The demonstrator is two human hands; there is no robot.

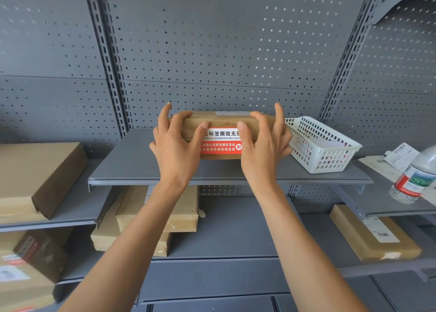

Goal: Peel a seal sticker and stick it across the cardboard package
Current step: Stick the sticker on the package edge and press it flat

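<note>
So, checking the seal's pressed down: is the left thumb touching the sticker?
Touching. The head view shows the left hand thumb tip on the sticker.

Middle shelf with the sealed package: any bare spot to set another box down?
Yes: the shelf is bare left of the package, from the left hand out to the upright post. A narrow bare strip runs along the front edge. The right side is crowded: the white basket sits close against the right hand.
</note>
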